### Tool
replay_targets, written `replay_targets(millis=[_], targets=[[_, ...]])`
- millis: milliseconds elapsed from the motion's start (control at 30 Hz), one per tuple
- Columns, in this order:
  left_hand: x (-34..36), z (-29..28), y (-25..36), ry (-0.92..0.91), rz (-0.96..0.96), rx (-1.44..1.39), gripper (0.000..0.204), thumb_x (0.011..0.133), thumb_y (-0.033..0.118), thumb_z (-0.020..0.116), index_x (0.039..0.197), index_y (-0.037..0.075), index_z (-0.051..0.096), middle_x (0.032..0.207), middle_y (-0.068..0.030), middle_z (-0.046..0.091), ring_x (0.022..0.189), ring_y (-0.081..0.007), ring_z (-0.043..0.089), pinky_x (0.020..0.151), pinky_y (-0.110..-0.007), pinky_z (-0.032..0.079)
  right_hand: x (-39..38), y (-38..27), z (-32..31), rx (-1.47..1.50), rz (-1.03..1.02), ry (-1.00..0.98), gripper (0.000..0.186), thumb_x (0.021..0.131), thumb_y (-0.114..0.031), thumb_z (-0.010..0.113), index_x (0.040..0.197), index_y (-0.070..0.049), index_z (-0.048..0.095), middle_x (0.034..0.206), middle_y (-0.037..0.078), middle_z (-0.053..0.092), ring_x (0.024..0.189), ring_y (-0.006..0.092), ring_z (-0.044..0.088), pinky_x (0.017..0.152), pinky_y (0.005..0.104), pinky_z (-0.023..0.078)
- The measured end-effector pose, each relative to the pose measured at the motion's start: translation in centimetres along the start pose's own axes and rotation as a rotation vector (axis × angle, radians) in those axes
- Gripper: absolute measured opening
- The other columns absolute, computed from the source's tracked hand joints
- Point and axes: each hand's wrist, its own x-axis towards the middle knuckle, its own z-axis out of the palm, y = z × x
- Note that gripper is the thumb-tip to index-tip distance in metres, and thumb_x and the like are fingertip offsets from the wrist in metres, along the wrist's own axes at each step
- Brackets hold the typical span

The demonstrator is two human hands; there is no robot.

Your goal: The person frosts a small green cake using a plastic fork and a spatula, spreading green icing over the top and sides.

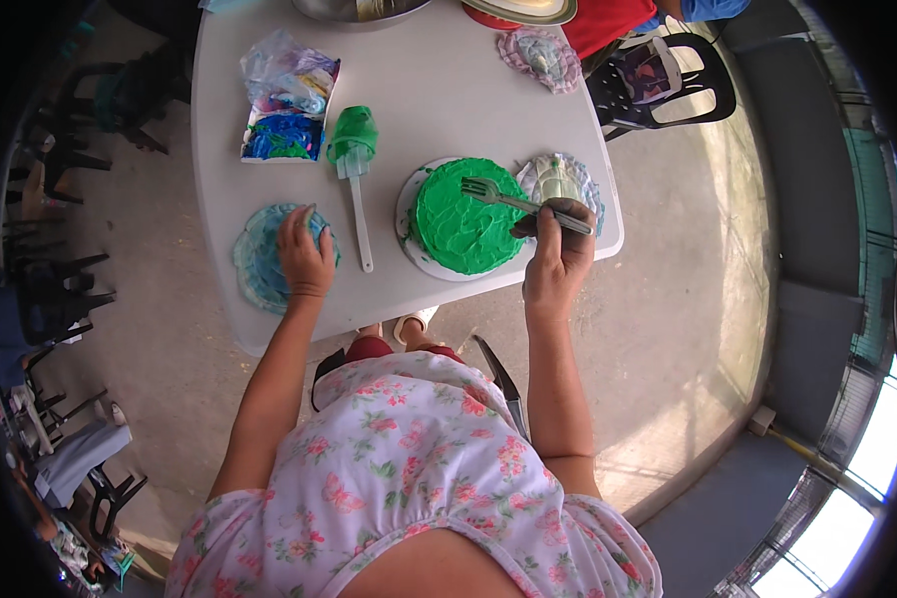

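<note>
A round cake covered in rough green frosting [465,229] sits on a white board [406,214] near the table's front edge. My right hand [558,259] is closed round the handle of a metal fork [513,200]. The fork's tines point left, above the upper part of the cake; whether they touch the frosting I cannot tell. My left hand [307,254] rests on a round, blue-stained cloth [259,264], its bent fingers slightly apart. Between the cloth and the cake lies a spatula [359,219] with a white handle and a green-smeared head, partly in a green-smeared clear cup [355,130].
Blue and green frosting smears a white tray [284,137], with a crumpled plastic bag [279,68] above it. A clear glass [553,181] stands on a stained cloth [590,194] right of the cake. Another cloth [538,60], a metal bowl [359,12] and a person in red [603,25] are farther off.
</note>
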Motion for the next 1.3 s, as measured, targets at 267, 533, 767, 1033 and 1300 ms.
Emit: replay_targets(millis=[267,533,767,1033,1300], targets=[[0.0,0.1,-0.1,-0.039,-0.031,-0.03,0.04,0.077,0.016,0.056,0.114,0.004,0.045,0.112,-0.0143,0.047,0.105,-0.0316,0.044,0.089,-0.041,0.035,-1.1,1.2,2.0,-0.177,-0.048,-0.045,0.007,0.085,-0.001,0.046,0.091,0.002,0.048,0.074,0.007,0.054,0.06,0.0108,0.054,0.056,0.0218,0.045],[0.1,-0.2,0.0,-0.051,-0.035,-0.038,0.04,0.077,0.017,0.056,0.114,0.006,0.045,0.112,-0.0126,0.047,0.105,-0.0303,0.044,0.089,-0.041,0.034,-1.2,0.2,2.5,-0.27,-0.116,-0.04,0.013,0.089,-0.007,0.042,0.091,0.003,0.051,0.074,0.008,0.056,0.06,0.0124,0.056,0.057,0.0235,0.045],[0.1,-0.1,-0.1,-0.049,-0.025,-0.048,0.041,0.078,0.018,0.056,0.115,0.006,0.044,0.112,-0.0124,0.048,0.106,-0.0301,0.044,0.089,-0.041,0.034,-1.1,0.5,3.3,-0.44,-0.12,-0.118,0.008,0.085,-0.003,0.046,0.088,0.002,0.052,0.074,0.009,0.057,0.059,0.0133,0.058,0.052,0.0242,0.046],[0.1,-0.3,0.0,-0.055,-0.04,-0.037,0.041,0.077,0.019,0.056,0.115,0.007,0.045,0.112,-0.0117,0.048,0.106,-0.0297,0.044,0.089,-0.04,0.034,-0.6,2.3,4.0,-0.441,-0.121,-0.12,0.009,0.084,-0.004,0.046,0.086,0.002,0.053,0.07,0.01,0.057,0.056,0.0148,0.059,0.05,0.0253,0.045],[0.2,-0.5,0.1,-0.067,-0.043,-0.032,0.04,0.078,0.018,0.055,0.114,0.005,0.045,0.112,-0.0124,0.048,0.106,-0.0301,0.044,0.09,-0.04,0.034,-0.3,3.6,4.6,-0.396,-0.088,-0.121,0.008,0.084,-0.004,0.047,0.085,0.002,0.053,0.068,0.009,0.056,0.054,0.0144,0.059,0.05,0.0252,0.045]])
